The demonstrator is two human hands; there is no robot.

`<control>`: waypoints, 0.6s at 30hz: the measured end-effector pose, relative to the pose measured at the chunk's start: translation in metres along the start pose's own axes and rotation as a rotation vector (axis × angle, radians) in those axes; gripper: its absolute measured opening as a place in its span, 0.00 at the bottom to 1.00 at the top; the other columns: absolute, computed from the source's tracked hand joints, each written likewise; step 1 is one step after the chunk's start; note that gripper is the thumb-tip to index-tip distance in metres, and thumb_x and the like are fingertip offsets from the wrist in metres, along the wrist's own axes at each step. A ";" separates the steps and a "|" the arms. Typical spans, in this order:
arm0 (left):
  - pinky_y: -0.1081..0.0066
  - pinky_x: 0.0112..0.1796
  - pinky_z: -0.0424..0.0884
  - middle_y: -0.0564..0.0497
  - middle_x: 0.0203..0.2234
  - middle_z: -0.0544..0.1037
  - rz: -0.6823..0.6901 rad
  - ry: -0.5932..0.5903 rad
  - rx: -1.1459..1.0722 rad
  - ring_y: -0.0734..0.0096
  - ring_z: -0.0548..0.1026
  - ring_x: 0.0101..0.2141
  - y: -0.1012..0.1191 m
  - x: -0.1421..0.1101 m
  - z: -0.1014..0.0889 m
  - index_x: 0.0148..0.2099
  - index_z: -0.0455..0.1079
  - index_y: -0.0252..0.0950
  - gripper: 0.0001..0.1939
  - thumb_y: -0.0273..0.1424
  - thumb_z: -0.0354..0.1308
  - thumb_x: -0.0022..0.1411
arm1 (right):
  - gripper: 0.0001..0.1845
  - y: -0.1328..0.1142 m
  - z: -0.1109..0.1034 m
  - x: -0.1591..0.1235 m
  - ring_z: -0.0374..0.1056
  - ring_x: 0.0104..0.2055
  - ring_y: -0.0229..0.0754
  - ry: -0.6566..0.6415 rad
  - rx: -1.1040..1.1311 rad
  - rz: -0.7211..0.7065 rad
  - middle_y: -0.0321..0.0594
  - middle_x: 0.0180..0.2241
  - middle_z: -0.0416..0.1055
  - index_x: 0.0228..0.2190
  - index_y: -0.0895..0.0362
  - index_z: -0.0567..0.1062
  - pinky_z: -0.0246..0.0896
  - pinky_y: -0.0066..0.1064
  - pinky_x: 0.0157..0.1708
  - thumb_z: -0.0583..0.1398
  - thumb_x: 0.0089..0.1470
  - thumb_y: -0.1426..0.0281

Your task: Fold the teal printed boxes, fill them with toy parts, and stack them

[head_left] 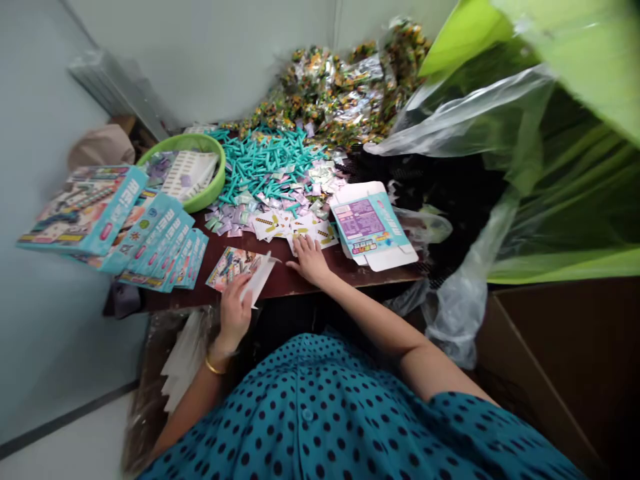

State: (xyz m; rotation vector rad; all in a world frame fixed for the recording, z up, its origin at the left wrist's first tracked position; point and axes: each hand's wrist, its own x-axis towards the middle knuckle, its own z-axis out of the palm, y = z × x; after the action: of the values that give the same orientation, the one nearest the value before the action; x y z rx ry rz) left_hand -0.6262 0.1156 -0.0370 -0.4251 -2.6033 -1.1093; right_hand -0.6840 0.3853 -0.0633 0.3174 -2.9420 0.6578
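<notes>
My left hand [236,313] grips a small printed cardboard box [233,263] near the table's front edge. The box lies with its picture side up, and its white end flap [261,277] stands open toward the right. My right hand [311,259] is laid with fingers outstretched on white printed cards [273,225]; whether it has picked at one cannot be made out. To its right rests a flattened, unfolded box [370,223] with white flaps. Behind the cards spread small purple and green packets [235,220] and a heap of teal stick-like pieces [267,160].
Finished-looking teal boxes [165,243] are stacked at the left, beside a green basket [220,180] holding sheets and packets. Clear bags of multicoloured pieces [345,87] pile up against the wall. A big green plastic sheet [575,200] and clear plastic [460,320] hang at the right.
</notes>
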 end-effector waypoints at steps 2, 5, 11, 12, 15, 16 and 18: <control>0.49 0.63 0.62 0.40 0.56 0.78 0.139 -0.096 0.112 0.52 0.71 0.60 -0.014 -0.003 0.019 0.58 0.74 0.38 0.18 0.34 0.51 0.72 | 0.37 0.014 0.016 -0.029 0.48 0.72 0.65 -0.092 -0.074 -0.012 0.62 0.68 0.57 0.66 0.65 0.63 0.43 0.64 0.68 0.59 0.65 0.56; 0.45 0.64 0.58 0.38 0.58 0.76 0.179 -0.088 0.206 0.49 0.67 0.64 -0.037 0.002 0.036 0.59 0.74 0.37 0.19 0.33 0.50 0.72 | 0.36 0.020 0.033 -0.075 0.49 0.73 0.60 -0.082 -0.079 -0.134 0.57 0.69 0.57 0.67 0.63 0.63 0.42 0.60 0.70 0.58 0.66 0.57; 0.54 0.63 0.62 0.39 0.54 0.78 0.043 0.048 0.092 0.56 0.73 0.59 -0.033 0.028 0.014 0.56 0.75 0.35 0.21 0.41 0.47 0.74 | 0.22 0.039 0.027 -0.107 0.71 0.56 0.45 0.002 0.230 -0.246 0.46 0.53 0.77 0.54 0.53 0.79 0.68 0.40 0.58 0.50 0.68 0.73; 0.56 0.62 0.63 0.39 0.53 0.78 -0.004 0.093 0.045 0.57 0.74 0.58 -0.027 0.032 0.008 0.56 0.75 0.34 0.22 0.42 0.47 0.74 | 0.21 0.043 0.024 -0.103 0.73 0.54 0.44 0.035 0.270 -0.222 0.46 0.52 0.78 0.52 0.53 0.80 0.70 0.39 0.56 0.50 0.68 0.74; 0.59 0.58 0.68 0.37 0.48 0.81 -0.167 0.198 -0.084 0.56 0.77 0.53 -0.009 0.038 -0.009 0.53 0.76 0.31 0.26 0.48 0.49 0.72 | 0.17 0.047 0.021 -0.086 0.74 0.49 0.46 0.103 0.271 -0.141 0.46 0.47 0.80 0.47 0.53 0.82 0.72 0.41 0.52 0.55 0.66 0.73; 0.60 0.55 0.70 0.37 0.45 0.82 -0.217 0.211 -0.119 0.55 0.78 0.50 -0.004 0.037 -0.014 0.51 0.77 0.30 0.28 0.50 0.50 0.72 | 0.15 0.047 0.020 -0.079 0.75 0.49 0.47 0.102 0.252 -0.131 0.46 0.46 0.81 0.46 0.53 0.83 0.72 0.42 0.52 0.57 0.65 0.72; 0.62 0.50 0.74 0.38 0.40 0.83 -0.299 0.220 -0.183 0.55 0.80 0.44 0.004 0.034 -0.023 0.47 0.78 0.29 0.30 0.53 0.52 0.70 | 0.13 0.044 0.021 -0.069 0.74 0.50 0.49 0.081 0.236 -0.130 0.45 0.47 0.81 0.45 0.52 0.83 0.71 0.45 0.53 0.59 0.65 0.69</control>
State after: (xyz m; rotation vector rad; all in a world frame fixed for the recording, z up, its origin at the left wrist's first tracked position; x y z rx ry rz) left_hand -0.6529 0.1070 -0.0071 0.0544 -2.4322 -1.4085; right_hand -0.6284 0.4271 -0.1105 0.4858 -2.7416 0.9764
